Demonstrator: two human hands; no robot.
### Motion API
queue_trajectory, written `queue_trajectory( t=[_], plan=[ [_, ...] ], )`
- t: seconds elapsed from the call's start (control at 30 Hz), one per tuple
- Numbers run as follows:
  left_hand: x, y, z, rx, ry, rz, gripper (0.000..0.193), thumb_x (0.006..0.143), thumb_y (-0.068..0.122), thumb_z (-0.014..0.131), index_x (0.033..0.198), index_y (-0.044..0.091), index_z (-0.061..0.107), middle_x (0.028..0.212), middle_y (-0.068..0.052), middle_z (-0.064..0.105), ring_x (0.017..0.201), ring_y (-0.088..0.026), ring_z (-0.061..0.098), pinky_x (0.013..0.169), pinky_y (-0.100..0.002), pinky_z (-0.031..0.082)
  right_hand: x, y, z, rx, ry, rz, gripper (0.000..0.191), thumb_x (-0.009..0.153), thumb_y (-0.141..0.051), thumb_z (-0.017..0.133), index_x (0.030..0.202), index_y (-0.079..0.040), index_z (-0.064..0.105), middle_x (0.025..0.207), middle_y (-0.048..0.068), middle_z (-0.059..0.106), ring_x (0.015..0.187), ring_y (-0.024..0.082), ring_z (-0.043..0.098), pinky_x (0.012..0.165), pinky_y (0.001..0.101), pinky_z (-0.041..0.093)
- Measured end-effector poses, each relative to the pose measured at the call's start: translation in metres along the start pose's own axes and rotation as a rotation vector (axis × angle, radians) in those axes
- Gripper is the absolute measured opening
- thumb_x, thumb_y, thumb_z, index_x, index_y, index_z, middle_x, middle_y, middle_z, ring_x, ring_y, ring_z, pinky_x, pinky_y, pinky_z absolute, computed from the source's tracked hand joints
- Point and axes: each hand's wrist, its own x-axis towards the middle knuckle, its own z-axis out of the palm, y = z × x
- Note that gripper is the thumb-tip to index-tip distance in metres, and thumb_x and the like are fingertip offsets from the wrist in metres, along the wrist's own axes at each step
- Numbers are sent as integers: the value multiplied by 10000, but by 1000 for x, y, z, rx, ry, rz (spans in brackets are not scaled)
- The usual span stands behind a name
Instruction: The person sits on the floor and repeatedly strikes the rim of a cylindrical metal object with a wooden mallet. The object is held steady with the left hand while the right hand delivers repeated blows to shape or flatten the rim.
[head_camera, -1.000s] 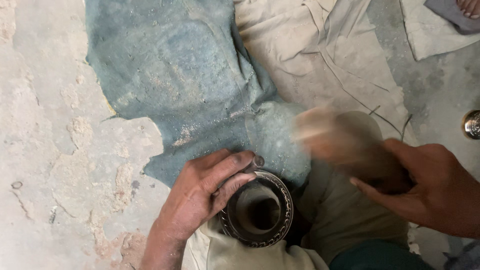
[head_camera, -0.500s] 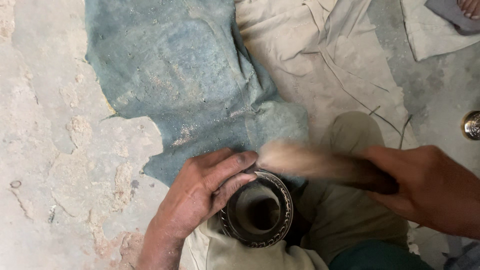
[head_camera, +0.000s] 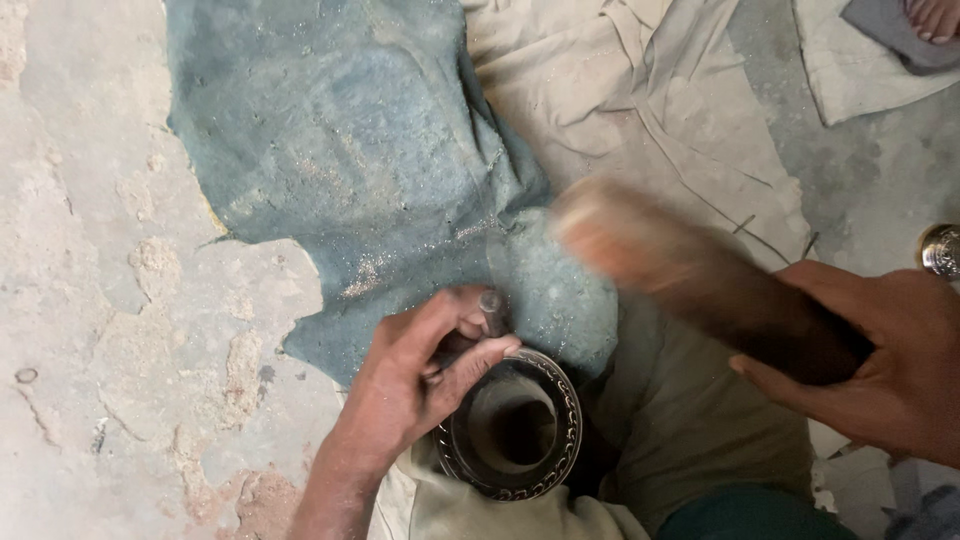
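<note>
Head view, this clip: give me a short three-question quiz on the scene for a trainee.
1. True or false: the right hand grips a wooden mallet whose head is motion-blurred.
2. What does the left hand pinch upright between its fingers at the edge of the metal ring?
A. a small metal punch
B. a paintbrush
C. a screwdriver with a plastic handle
3. Fill in: the ring has a patterned rim and lies partly on a dusty ____-coloured cloth, beside the bare concrete floor.

Key: 1 true; 2 A; 3 blue-green.
</note>
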Motion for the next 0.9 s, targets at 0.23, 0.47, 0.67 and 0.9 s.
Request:
queue_trajectory(
  t=[0.23,0.47,0.67,0.9],
  plan=[
    [-4,-3,4,109,47,282,284,915,208,777,1151,86,677,988,-66,755,844,-145,765,663,-268,634,-6,-3,-14,-74,150,-204,559,721,-350,905,1237,-259,710,719,-34,739,569,76,716,551,274,566],
    [-7,0,10,34,96,161,298,881,177,794,1149,78,706,899,-62,752,796,-165,774,641,-291,641,-9,-9,-24,-188,99,-277,607,699,-372,906,1257,-273,686,739,-46,781,596,82,736,576,280,572],
    [-9,-5,9,81,109,273,222,928,184,790,1092,82,681,952,-64,750,838,-163,770,689,-299,622,-12,-18,-25,-283,1,-140,653,755,-441,876,1343,-335,613,787,-69,737,600,63,733,599,253,598],
    [-7,-2,7,82,44,255,225,938,210,740,1141,113,725,961,-59,751,810,-177,761,645,-305,613,-13,-15,-18,-218,163,-338,524,744,-455,876,1196,-240,721,699,-29,740,576,100,718,547,294,578]
  ],
)
